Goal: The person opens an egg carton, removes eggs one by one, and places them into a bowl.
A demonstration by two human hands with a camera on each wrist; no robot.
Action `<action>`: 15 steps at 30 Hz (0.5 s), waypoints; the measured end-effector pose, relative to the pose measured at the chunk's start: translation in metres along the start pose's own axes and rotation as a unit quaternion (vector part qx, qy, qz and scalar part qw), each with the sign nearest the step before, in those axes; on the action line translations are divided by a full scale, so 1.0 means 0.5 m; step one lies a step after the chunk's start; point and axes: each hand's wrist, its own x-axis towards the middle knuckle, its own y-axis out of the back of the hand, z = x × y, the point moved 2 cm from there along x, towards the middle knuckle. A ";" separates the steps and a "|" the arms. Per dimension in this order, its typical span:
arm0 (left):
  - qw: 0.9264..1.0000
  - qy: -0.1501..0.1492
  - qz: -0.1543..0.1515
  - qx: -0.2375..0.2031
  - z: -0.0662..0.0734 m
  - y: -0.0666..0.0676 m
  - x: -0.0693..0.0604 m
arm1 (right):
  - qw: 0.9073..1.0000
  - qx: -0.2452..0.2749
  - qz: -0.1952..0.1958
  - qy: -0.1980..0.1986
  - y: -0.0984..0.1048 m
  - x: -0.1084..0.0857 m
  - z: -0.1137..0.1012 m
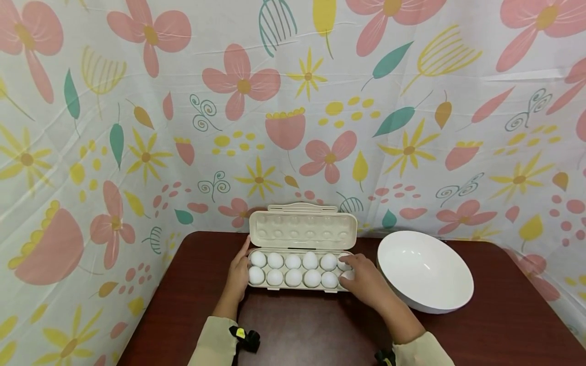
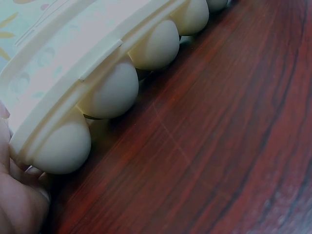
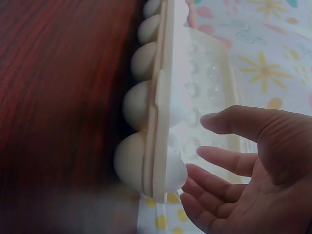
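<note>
An egg carton (image 1: 303, 242) with its lid raised stands on the table, and white eggs (image 1: 293, 277) fill its two rows. My left hand (image 1: 238, 274) holds the carton's left end; in the left wrist view, only part of the hand (image 2: 19, 195) shows at the rim. Over the right end is my right hand (image 1: 363, 279), partly covering the last eggs there. Seen from the right wrist, its thumb and fingers are spread apart and grip nothing. Its fingertips lie close beside the end egg (image 3: 175, 170); whether they touch it, I cannot tell.
A large white bowl (image 1: 426, 274) stands to the right of the carton, close to my right forearm. The dark red-brown table (image 1: 293, 330) ends at a flower-patterned cloth (image 1: 320, 101) hanging behind and along the left side.
</note>
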 end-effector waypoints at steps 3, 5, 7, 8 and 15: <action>1.000 -0.002 -0.002 -0.003 0.014 0.002 -0.007 | 1.000 -0.018 -0.004 0.003 -0.006 -0.001 0.003; 1.000 -0.003 -0.001 -0.003 0.018 0.002 -0.010 | 1.000 -0.025 -0.005 0.003 -0.009 -0.001 0.004; 1.000 -0.005 0.000 -0.001 0.020 0.002 -0.011 | 0.999 -0.033 -0.004 0.005 -0.012 -0.003 0.006; 1.000 -0.006 0.001 -0.001 0.021 0.002 -0.012 | 0.999 -0.036 -0.003 0.005 -0.013 -0.004 0.006; 1.000 -0.005 0.000 0.005 0.020 0.001 -0.011 | 0.998 -0.066 -0.002 0.010 -0.018 -0.008 0.012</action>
